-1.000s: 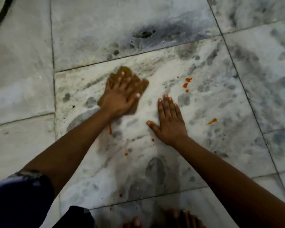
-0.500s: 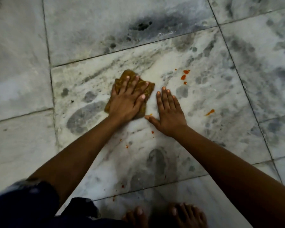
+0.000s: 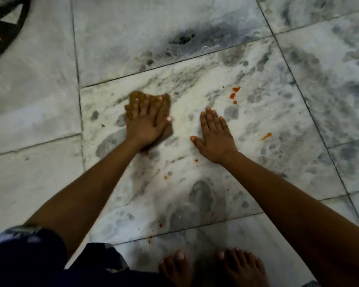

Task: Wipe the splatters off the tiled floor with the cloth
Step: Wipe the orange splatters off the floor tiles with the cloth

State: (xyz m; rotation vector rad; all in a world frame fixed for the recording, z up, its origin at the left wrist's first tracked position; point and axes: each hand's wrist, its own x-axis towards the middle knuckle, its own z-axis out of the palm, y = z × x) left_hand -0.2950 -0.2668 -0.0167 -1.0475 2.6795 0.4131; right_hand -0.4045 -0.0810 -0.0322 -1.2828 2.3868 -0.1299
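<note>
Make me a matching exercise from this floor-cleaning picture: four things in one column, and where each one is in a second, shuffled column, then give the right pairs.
Things
1. cloth
2. right hand
3. cluster of red drops
4. bare feet

Places
A. at the bottom edge of the picture
B. flat on the bare tile, holding nothing
C. pressed under the left hand
D. on the tile just beyond the right hand's fingertips

Pairs: 1-C, 2-B, 3-D, 4-A
</note>
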